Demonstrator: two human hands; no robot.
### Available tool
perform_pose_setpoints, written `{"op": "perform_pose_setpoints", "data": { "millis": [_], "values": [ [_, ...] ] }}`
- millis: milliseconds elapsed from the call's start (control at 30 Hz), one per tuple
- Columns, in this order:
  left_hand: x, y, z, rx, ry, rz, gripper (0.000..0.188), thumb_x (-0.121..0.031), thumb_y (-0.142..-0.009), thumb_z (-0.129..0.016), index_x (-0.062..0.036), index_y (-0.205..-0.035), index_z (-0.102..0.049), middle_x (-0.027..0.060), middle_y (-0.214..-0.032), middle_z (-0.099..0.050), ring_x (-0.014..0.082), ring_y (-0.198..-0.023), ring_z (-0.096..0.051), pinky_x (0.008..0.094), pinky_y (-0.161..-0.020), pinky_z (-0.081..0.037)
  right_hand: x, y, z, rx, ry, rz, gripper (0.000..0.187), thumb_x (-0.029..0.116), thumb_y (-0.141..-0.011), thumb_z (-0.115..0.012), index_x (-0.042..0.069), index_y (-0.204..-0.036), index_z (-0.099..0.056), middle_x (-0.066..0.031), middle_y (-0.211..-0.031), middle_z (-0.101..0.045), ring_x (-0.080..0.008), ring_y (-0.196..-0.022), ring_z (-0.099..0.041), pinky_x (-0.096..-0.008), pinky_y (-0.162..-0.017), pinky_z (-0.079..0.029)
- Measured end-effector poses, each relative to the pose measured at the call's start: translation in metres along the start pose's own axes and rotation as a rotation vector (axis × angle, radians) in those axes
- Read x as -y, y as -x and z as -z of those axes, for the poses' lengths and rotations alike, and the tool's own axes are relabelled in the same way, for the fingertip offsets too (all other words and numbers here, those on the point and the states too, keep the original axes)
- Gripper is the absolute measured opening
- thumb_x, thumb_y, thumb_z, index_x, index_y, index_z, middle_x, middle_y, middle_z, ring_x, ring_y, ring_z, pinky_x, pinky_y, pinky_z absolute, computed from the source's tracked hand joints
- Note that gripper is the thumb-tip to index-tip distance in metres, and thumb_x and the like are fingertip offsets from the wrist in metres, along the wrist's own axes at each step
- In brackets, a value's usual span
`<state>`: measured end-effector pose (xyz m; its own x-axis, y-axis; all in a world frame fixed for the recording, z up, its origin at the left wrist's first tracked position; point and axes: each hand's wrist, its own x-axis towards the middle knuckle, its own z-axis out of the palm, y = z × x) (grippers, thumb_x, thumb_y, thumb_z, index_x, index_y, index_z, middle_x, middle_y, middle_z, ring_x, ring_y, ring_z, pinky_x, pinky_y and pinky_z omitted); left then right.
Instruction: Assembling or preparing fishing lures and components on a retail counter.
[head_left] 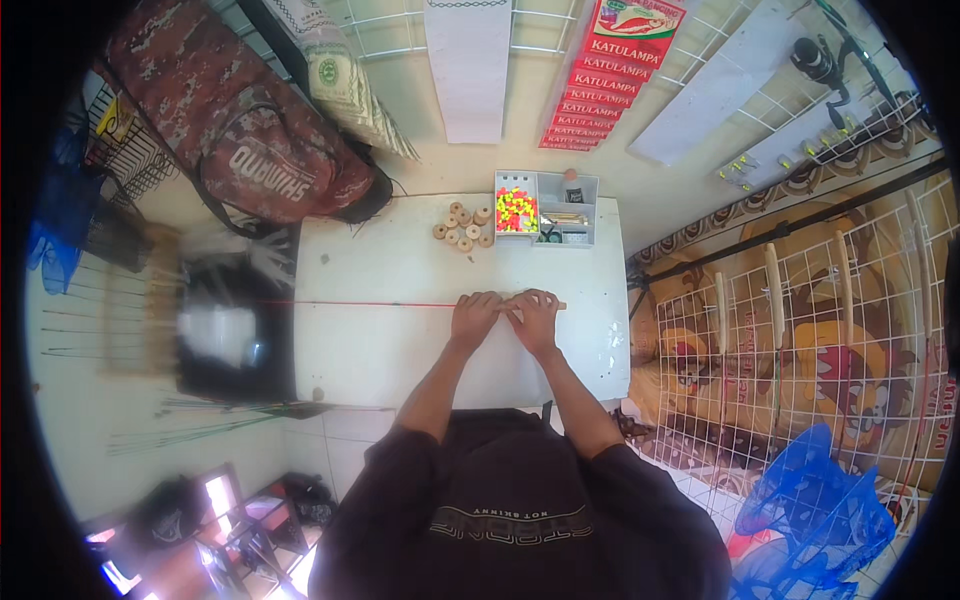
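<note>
A thin red rod [370, 304] runs level across the white table [400, 360], its left end reaching past the table edge. At its right end is a pale tan handle [562, 306], which looks like cork or wood. My left hand [477, 318] is closed round the rod near where the handle starts. Right beside it, my right hand [534, 318] is closed on the handle, with the tip sticking out past the fingers. Beyond my hands lies a cluster of several round cork rings [465, 241] with holes through their middles.
A grey compartment tray [566, 243] stands at the table's far edge, holding bright yellow and pink beads [516, 210] and a small bottle [572, 188]. A camouflage rod bag [270, 165] leans at the far left. White wire racks [800, 330] stand at right, near a blue net [815, 510].
</note>
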<state>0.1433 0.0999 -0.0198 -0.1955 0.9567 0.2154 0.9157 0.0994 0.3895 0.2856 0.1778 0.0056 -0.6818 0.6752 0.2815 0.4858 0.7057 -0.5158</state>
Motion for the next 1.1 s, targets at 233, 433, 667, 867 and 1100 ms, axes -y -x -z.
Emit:
{"op": "perform_pose_setpoints", "data": {
  "millis": [233, 433, 667, 867, 1100],
  "values": [
    [-0.008, 0.011, 0.004, -0.116, 0.063, -0.072, 0.02, -0.015, -0.076, -0.063, -0.012, -0.095, -0.064, -0.0004, -0.105, -0.064, 0.0188, -0.098, -0.06, 0.0362, -0.078, -0.046, -0.01, 0.017, -0.017, -0.002, -0.141, -0.111, 0.011, 0.013, -0.075, -0.072, 0.01, -0.084, -0.064, -0.0075, -0.109, -0.061, -0.0279, -0.11, -0.052, -0.0435, -0.095, -0.038],
    [-0.004, 0.017, 0.003, -0.09, 0.001, -0.068, 0.02, -0.013, -0.078, -0.061, -0.0131, -0.098, -0.066, -0.0009, -0.108, -0.065, 0.0205, -0.1, -0.059, 0.0357, -0.079, -0.048, -0.001, 0.016, -0.017, -0.09, -0.3, -0.172, 0.015, 0.009, -0.074, -0.071, 0.007, -0.086, -0.064, -0.011, -0.116, -0.061, -0.0333, -0.112, -0.053, -0.0419, -0.096, -0.043],
    [-0.011, 0.008, 0.006, -0.037, 0.075, 0.036, 0.016, -0.015, -0.082, -0.064, -0.0162, -0.096, -0.072, -0.0028, -0.102, -0.069, 0.0192, -0.096, -0.058, 0.033, -0.083, -0.049, -0.008, 0.009, -0.023, 0.033, -0.174, -0.134, 0.017, 0.013, -0.075, -0.07, 0.007, -0.091, -0.071, -0.01, -0.115, -0.063, -0.0303, -0.113, -0.052, -0.0401, -0.097, -0.044],
    [-0.014, 0.008, 0.006, -0.071, 0.059, 0.096, 0.015, -0.018, -0.08, -0.066, -0.0173, -0.094, -0.072, -0.0043, -0.095, -0.07, 0.0198, -0.092, -0.058, 0.0336, -0.081, -0.051, -0.004, 0.002, -0.021, -0.027, -0.176, -0.128, 0.013, 0.01, -0.074, -0.067, 0.006, -0.086, -0.07, -0.009, -0.097, -0.069, -0.0289, -0.105, -0.054, -0.0394, -0.091, -0.046],
    [-0.018, 0.007, -0.006, -0.154, 0.217, 0.155, 0.012, -0.017, -0.083, -0.062, -0.0148, -0.092, -0.069, 0.0006, -0.091, -0.069, 0.0234, -0.088, -0.058, 0.0359, -0.078, -0.05, -0.013, 0.0, -0.029, -0.013, -0.224, -0.245, 0.005, 0.007, -0.073, -0.067, 0.003, -0.073, -0.064, -0.0099, -0.078, -0.063, -0.0292, -0.09, -0.054, -0.04, -0.082, -0.047]
  ]
}}
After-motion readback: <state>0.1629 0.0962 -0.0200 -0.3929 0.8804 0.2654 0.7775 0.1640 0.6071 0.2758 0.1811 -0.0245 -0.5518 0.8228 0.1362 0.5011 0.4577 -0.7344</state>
